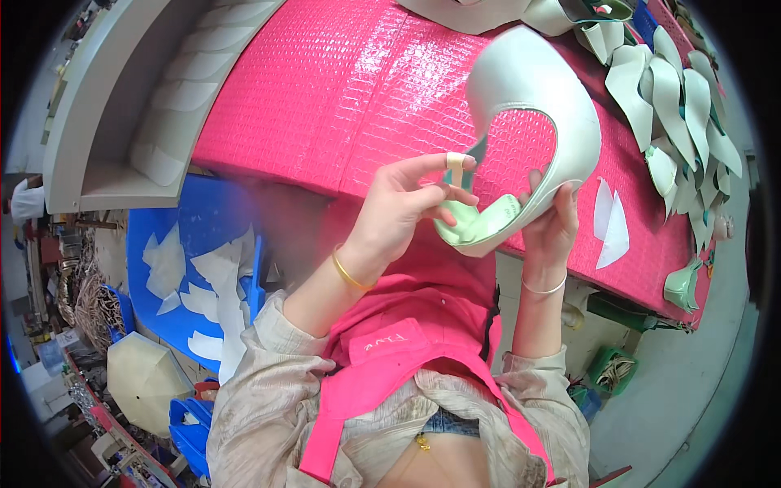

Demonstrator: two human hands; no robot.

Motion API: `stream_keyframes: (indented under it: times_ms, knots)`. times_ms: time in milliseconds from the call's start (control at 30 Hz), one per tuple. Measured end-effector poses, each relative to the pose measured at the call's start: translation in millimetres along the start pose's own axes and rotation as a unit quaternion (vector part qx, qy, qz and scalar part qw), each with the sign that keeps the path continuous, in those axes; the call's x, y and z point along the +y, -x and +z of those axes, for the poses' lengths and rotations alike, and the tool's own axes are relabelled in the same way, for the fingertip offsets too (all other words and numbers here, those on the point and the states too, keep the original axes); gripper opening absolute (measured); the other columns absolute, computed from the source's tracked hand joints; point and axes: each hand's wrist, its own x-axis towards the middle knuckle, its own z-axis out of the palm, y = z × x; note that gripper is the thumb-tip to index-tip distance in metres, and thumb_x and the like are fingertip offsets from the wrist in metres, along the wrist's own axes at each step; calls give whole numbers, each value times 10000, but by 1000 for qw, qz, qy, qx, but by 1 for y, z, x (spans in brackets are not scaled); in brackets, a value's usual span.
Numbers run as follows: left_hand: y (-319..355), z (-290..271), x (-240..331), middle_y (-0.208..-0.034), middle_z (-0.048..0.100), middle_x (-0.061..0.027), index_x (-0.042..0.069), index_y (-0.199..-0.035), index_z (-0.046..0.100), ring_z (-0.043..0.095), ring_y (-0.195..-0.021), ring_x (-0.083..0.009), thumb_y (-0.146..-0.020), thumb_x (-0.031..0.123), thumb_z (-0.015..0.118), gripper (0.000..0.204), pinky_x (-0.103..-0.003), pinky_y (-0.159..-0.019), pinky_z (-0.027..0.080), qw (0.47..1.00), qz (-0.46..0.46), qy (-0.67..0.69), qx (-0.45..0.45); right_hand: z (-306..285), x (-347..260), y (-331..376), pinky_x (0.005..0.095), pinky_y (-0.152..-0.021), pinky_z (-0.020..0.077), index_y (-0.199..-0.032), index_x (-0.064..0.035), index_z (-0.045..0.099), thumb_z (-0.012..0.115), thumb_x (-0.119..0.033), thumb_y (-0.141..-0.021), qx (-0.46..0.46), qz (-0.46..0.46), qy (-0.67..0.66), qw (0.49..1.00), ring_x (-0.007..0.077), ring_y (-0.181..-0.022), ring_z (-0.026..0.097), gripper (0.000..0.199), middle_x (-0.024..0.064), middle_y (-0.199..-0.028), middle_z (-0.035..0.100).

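Note:
A white shoe upper (561, 81) with pale green lining (480, 218) is held up above the near edge of the pink table, its curved opening toward the left. My right hand (553, 224) grips its lower right side, the thumb outside and fingertips showing inside the opening. My left hand (399, 203) is closed at the upper's lower left end, its fingers at the green-lined edge. A beige band (455, 169) wraps the left index finger. What lies between the left fingertips is partly hidden.
The table (325, 106) has a glossy pink cover. Many uppers (695, 102) pile along its right side, near two white pieces (612, 226). Left stands a grey shelf (65, 154); below it, a blue bin (150, 276) holds white scraps. A green basket (612, 370) sits lower right.

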Motion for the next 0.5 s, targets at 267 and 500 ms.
stream_keyframes:
  times_ms: [267, 500]
  knots:
    - [-2, 1, -4, -909, 635, -53, 32, -974, 632, 574, -716, -88, -818, 49, 573, 168, -182, -564, 428, 992, 89, -62, 58, 5, 2, 2, 188, -445, 310, -1049, 16, 511, 520, -260, -883, 3, 40, -56, 998, 83, -550, 341, 322, 12, -727, 471]
    - [0, -5, 5, -798, 633, -41, 30, -819, 615, 498, -607, -70, -866, 148, 549, 143, -206, -542, 401, 999, 37, -25, 4, 1, 5, 4, 226, -576, 454, -1112, -3, 501, 507, -230, -889, -29, 43, -52, 997, 131, -719, 547, 318, 56, -924, 583]
